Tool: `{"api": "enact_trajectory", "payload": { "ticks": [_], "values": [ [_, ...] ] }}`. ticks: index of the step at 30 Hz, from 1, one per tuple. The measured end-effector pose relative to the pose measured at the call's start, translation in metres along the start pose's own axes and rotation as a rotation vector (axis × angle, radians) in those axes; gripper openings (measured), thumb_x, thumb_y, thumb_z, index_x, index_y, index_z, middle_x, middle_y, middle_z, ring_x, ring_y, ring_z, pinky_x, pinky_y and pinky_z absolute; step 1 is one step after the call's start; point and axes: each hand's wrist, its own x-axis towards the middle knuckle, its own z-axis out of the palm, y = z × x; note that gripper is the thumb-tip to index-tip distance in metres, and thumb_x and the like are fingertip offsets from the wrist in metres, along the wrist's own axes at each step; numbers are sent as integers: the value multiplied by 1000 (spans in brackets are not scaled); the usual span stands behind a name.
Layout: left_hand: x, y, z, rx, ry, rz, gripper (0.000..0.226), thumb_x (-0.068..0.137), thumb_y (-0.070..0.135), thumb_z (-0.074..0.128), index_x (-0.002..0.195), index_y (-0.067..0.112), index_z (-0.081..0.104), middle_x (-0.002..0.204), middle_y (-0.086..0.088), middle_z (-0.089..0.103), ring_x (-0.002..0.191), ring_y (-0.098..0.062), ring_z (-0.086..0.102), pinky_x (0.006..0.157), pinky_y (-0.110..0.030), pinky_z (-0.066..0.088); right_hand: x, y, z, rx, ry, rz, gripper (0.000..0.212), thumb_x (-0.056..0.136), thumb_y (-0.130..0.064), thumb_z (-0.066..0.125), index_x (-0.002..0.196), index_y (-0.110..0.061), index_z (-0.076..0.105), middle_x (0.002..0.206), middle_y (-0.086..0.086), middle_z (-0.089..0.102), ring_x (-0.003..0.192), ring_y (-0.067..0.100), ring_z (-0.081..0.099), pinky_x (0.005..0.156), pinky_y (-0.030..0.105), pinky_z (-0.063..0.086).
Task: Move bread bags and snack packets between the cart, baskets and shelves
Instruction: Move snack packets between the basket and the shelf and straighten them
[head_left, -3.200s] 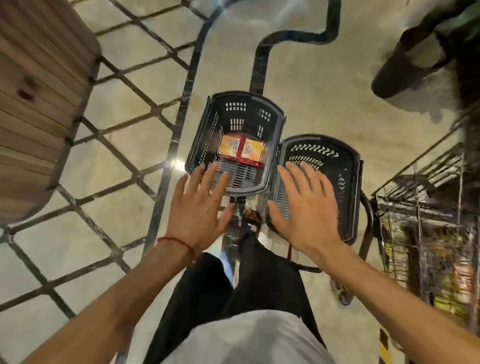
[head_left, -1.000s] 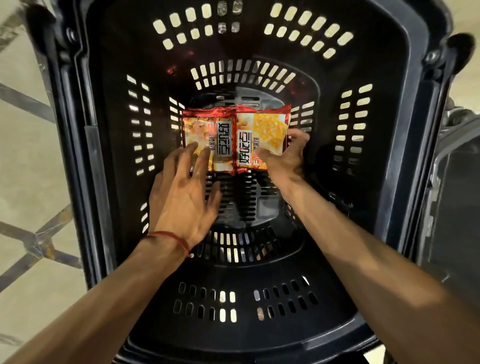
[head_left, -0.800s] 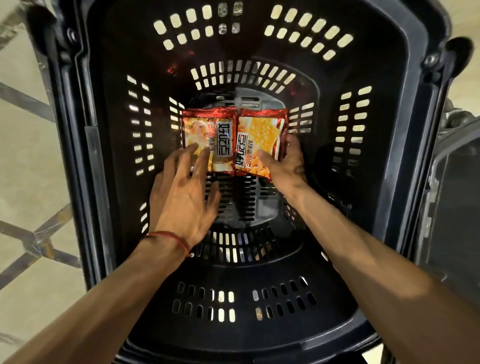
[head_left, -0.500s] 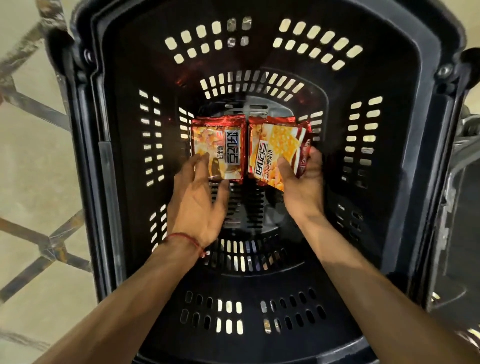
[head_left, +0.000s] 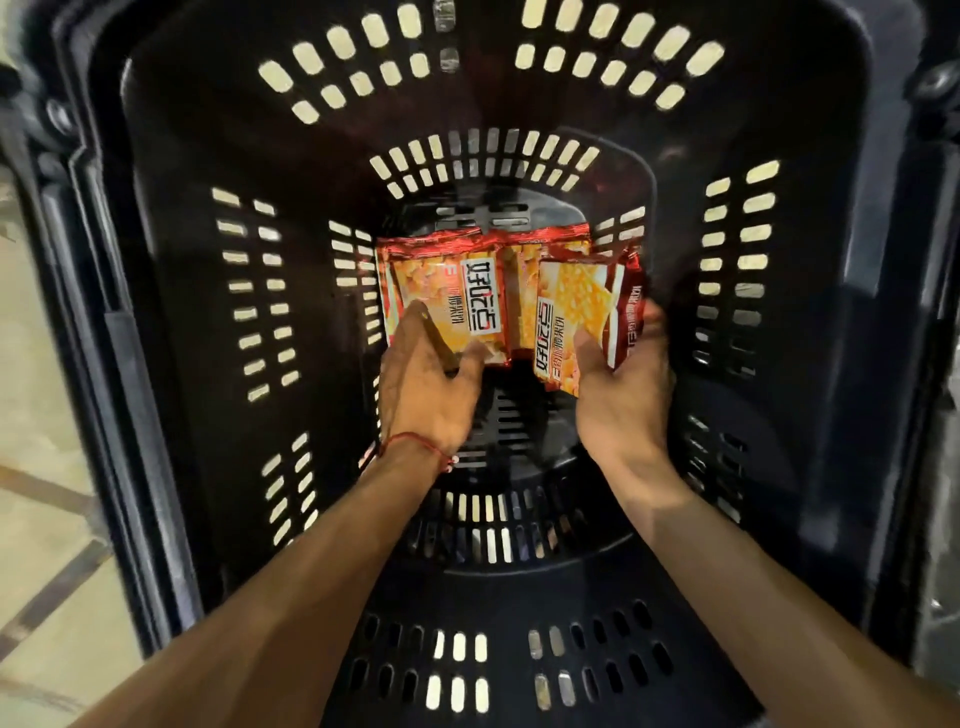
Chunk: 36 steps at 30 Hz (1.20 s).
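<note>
Both hands down in the black basket (head_left: 182, 312), one snack packet apiece!

Slotted plastic walls fill nearly the whole view, with pale floor (head_left: 47, 519) crossed by dark lines showing at the left edge. The left hand (head_left: 423, 389), red thread (head_left: 415, 441) at the wrist, pinches the lower edge of the left packet (head_left: 457, 291), which lies flat on the basket bottom at centre. The right hand (head_left: 623, 395) is curled around the right packet (head_left: 576, 306), thumb on its front, tilting it up just beside the first.
</note>
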Motion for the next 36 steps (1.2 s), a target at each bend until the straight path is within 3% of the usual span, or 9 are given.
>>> {"api": "enact_trajectory", "payload": {
  "ticks": [4, 9, 13, 17, 20, 24, 29, 32, 36],
  "values": [
    [12, -5, -4, -74, 105, -76, 81, 87, 40, 78, 153, 20, 35, 152, -2, 42, 140, -22, 40, 117, -46, 37, -3, -2, -2, -1, -21, 25, 66, 101, -33, 66, 158, -30, 32, 141, -8, 62, 136, 22, 54, 115, 54, 46],
    [33, -3, 7, -264, 84, -258, 85, 75, 34, 90, 142, 15, 41, 139, -6, 59, 131, -27, 54, 113, -44, 43, -2, -3, 2, 1, -12, 40, 68, 101, -35, 65, 159, -33, 30, 143, -8, 60, 138, 22, 52, 115, 55, 45],
    [42, -1, 15, -284, 67, -365, 95, 64, 47, 95, 139, 12, 47, 141, -12, 54, 131, -30, 53, 107, -43, 49, -2, 0, 4, -5, -22, 39, 67, 101, -33, 65, 159, -32, 31, 144, -8, 60, 138, 21, 51, 116, 54, 44],
    [28, 2, 13, -476, 23, -388, 101, 59, 51, 96, 142, 18, 47, 137, 0, 52, 121, -16, 54, 107, -34, 45, -8, -2, -3, -31, -27, 22, 67, 102, -29, 66, 160, -30, 32, 144, -7, 60, 137, 21, 52, 116, 53, 44],
    [6, 0, 3, -563, 14, -393, 101, 46, 61, 97, 129, 25, 52, 130, -5, 63, 114, -23, 66, 99, -49, 57, -26, -11, -19, -18, -62, 14, 64, 102, -26, 65, 158, -33, 33, 142, -10, 60, 136, 16, 53, 117, 51, 44],
    [-59, 31, -39, -647, -42, -357, 61, 78, 21, 89, 126, 18, 50, 117, -5, 72, 109, -28, 71, 96, -54, 58, -75, -36, -56, -15, -100, 3, 57, 103, -21, 64, 153, -32, 38, 135, -12, 65, 128, 10, 60, 113, 43, 49],
    [-162, 81, -107, -596, -13, -320, 51, 82, 21, 87, 114, 21, 47, 110, -3, 70, 102, -21, 71, 93, -46, 59, -157, -76, -130, -62, -109, -10, 53, 103, -27, 66, 150, -32, 41, 132, -7, 68, 117, 12, 65, 105, 38, 53],
    [-229, 117, -154, -605, -49, -290, 52, 86, 10, 81, 119, 15, 41, 113, -2, 68, 101, -14, 70, 83, -27, 62, -212, -101, -184, -104, -145, -67, 56, 103, -29, 64, 153, -29, 39, 135, -4, 66, 118, 15, 64, 103, 39, 52],
    [-312, 156, -204, -572, -52, -224, 53, 87, 6, 80, 125, 10, 45, 111, 0, 67, 96, -9, 68, 73, -18, 60, -276, -135, -251, -97, -194, -160, 51, 104, -22, 62, 151, -22, 43, 134, -5, 65, 115, 10, 60, 99, 27, 46]
  ]
}}
